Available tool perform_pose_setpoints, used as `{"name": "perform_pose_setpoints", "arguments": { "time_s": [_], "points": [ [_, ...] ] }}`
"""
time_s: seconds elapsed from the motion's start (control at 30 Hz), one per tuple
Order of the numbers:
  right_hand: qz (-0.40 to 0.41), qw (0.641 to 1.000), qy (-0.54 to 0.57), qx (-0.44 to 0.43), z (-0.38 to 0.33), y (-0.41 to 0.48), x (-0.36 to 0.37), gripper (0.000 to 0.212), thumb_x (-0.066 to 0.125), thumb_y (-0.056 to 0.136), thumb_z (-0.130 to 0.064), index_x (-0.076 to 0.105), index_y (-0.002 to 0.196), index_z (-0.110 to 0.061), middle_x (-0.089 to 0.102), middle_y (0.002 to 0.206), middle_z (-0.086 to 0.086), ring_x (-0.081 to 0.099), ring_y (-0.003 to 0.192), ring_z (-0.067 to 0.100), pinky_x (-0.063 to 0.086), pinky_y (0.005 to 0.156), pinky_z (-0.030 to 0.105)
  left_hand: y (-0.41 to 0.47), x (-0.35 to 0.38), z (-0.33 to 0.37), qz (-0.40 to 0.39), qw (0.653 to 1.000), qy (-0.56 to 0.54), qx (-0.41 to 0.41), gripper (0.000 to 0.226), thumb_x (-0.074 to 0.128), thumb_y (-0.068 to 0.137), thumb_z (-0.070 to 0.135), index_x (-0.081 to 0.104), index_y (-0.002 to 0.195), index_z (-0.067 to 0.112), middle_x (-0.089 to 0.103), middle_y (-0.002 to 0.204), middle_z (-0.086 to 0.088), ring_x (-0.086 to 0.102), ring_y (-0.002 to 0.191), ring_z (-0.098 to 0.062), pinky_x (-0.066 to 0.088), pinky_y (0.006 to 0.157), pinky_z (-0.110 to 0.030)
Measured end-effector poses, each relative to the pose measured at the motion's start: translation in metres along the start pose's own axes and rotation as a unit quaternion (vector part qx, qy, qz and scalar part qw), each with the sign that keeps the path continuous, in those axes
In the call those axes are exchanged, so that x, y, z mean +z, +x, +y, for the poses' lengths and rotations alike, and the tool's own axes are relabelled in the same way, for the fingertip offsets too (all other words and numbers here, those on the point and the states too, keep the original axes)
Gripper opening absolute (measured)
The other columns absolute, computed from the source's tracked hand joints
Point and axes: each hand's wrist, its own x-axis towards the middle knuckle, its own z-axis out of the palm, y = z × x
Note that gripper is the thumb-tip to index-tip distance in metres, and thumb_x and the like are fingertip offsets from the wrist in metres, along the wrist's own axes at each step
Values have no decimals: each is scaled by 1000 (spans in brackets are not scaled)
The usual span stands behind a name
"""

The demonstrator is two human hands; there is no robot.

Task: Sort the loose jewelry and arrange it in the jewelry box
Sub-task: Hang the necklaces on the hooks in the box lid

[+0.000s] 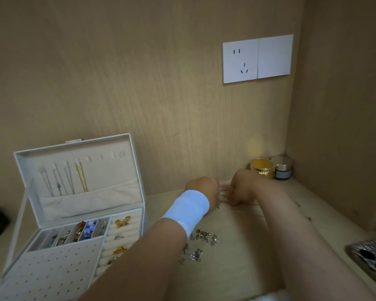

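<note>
The white jewelry box (137, 170) stands open at the left. Several necklaces (65, 179) hang in its lid. Its tray holds beads, rings and a gold butterfly brooch (122, 221). Far across the table, my left hand (202, 190), with a white wristband (186, 208), and my right hand (241, 187) are close together. Both hands have curled fingers on thin red and gold chains (225, 195) lying by the wall. A heap of small earrings and charms (201, 242) lies under my left forearm.
A gold-lidded jar (262, 167) and a dark jar (282, 168) stand in the back right corner. A patterned phone (371, 259) lies at the right edge. Small loose pieces (308, 218) lie right of my right arm. A wall socket (240, 61) sits above.
</note>
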Motion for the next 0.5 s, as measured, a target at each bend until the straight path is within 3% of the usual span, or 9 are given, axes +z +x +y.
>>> {"name": "perform_pose_setpoints", "arguments": {
  "time_s": [0.07, 0.2, 0.33, 0.43, 0.5],
  "points": [
    [-15, 1000, 19, -10, 1, 1, 0, 37, 88, 60, -29, 81, 94, -19, 76, 95, 0, 70, 89, 17, 60, 86, 38, -2, -2, -2, -16, 999, -24, -17, 24, 51, 93, 27, 68, 104, 14, 68, 104, -5, 64, 93, -27, 51, 82, -33],
    [-3, 996, 72, -49, -1, -6, -4, 16, 82, 74, -29, 81, 86, -19, 77, 88, 0, 69, 83, 14, 58, 82, 32, -3, -13, -14, -29, 976, -211, -46, 25, 55, 89, 35, 67, 88, 13, 69, 91, -5, 61, 82, -23, 52, 86, -35],
    [-62, 981, 159, -93, -13, -21, -19, 9, 69, 88, -15, 74, 94, -10, 64, 73, 2, 55, 63, 14, 43, 61, 24, -11, -34, -23, -47, 922, -380, -54, 22, 51, 90, 20, 63, 72, 15, 70, 77, -7, 62, 70, -20, 55, 79, -34],
    [-139, 953, 237, -131, -22, -34, -26, 10, 62, 94, -11, 68, 96, -19, 72, 83, 3, 62, 72, 16, 45, 65, 27, -27, -55, -32, -42, 868, -493, -53, 21, 48, 93, 12, 61, 76, 11, 69, 76, -6, 65, 67, -16, 52, 70, -27],
    [-173, 929, 280, -169, -30, -40, -31, 12, 57, 99, -11, 67, 98, -16, 75, 88, 7, 68, 80, 24, 49, 70, 29, -41, -66, -43, -39, 817, -573, -41, 21, 48, 96, 13, 61, 81, 10, 69, 71, -3, 66, 64, -13, 53, 67, -25]
  ]
}}
